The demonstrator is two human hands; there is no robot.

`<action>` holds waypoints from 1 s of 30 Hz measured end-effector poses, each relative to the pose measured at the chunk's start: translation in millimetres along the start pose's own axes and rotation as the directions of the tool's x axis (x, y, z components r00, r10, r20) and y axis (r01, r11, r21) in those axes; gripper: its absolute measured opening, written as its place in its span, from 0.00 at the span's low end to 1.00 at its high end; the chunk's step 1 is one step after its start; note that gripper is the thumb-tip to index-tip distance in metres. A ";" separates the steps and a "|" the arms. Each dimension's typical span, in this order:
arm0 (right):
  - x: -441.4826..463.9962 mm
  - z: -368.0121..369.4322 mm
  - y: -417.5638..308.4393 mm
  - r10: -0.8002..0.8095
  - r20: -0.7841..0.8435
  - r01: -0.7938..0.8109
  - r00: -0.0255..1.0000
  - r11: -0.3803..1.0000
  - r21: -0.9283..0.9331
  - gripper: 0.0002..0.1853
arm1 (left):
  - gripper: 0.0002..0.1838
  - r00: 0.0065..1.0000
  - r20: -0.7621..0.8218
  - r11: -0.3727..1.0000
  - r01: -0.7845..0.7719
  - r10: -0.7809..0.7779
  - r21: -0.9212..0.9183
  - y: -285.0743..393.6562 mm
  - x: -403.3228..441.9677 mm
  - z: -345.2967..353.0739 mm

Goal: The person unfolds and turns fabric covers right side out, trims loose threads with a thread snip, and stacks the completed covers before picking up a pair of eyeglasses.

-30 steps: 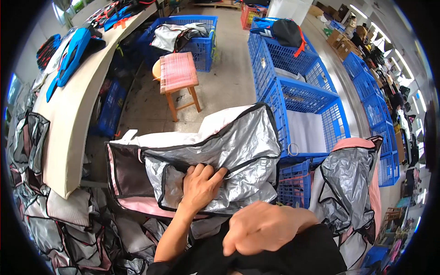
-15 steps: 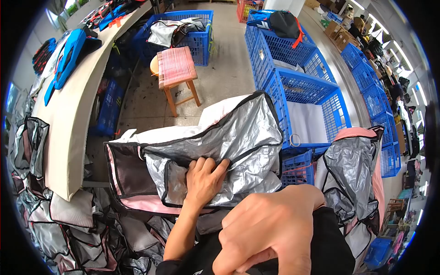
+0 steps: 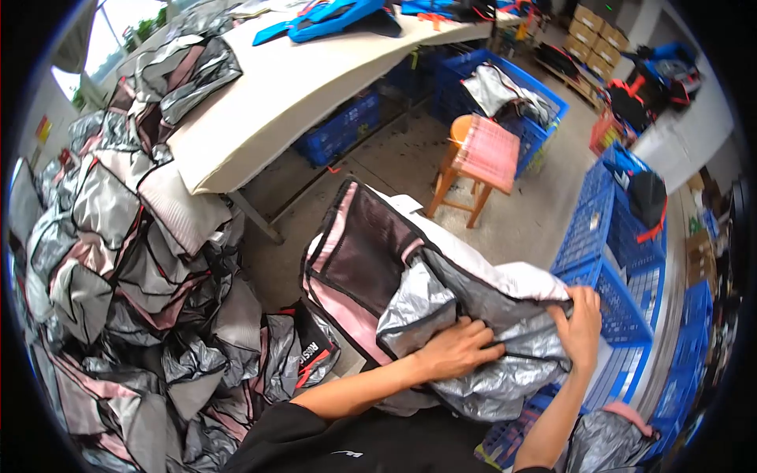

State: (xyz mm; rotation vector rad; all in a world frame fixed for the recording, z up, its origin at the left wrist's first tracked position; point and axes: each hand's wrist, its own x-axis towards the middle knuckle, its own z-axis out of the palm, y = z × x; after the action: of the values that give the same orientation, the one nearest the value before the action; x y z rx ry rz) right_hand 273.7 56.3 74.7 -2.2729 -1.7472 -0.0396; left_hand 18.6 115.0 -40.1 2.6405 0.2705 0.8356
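A half-folded bag with silver foil lining (image 3: 493,382), black binding, pink and white outer cloth and a dark mesh panel (image 3: 367,256) lies in front of me. My left hand (image 3: 461,347) is closed on the lining near its middle, fingers bent into the crinkled foil beside a dark seam; the fingertips are partly hidden. At the bag's right edge, my right hand (image 3: 579,319) grips the bound rim, thumb on the lining side.
On the left rises a large heap of similar silver, grey and pink bags (image 3: 142,292). A cream-topped table (image 3: 260,102) holds blue pieces. Ahead stand a wooden stool (image 3: 485,154) with a pink woven seat and a blue crate (image 3: 544,94). More blue crates (image 3: 603,307) stand to the right.
The view has swung left, bringing the heap further in. My right hand has gone from close before the camera to the bag's right edge and taken hold. My left hand stays on the lining.
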 end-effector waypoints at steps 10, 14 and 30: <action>0.5 1.1 -12.7 -0.041 -0.126 0.048 0.991 0.997 0.059 0.28 | 0.22 0.998 -0.068 0.998 -0.014 0.019 0.069 -1.6 -3.6 0.7; -9.4 3.6 -11.4 -0.025 -0.207 0.050 0.978 0.992 0.118 0.25 | 0.18 0.996 -0.087 1.000 -0.006 0.006 0.006 -2.4 3.1 -22.5; -43.6 -11.7 -66.1 -0.085 -0.339 0.089 0.937 0.996 -0.005 0.23 | 0.13 0.289 -0.526 0.599 0.449 -0.800 -0.663 -59.5 -14.5 -119.6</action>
State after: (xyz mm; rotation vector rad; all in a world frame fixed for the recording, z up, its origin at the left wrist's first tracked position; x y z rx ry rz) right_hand 200.6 27.9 91.0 -2.0320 -1.6552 -0.4136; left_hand -67.6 198.5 20.3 1.3203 1.1859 1.4891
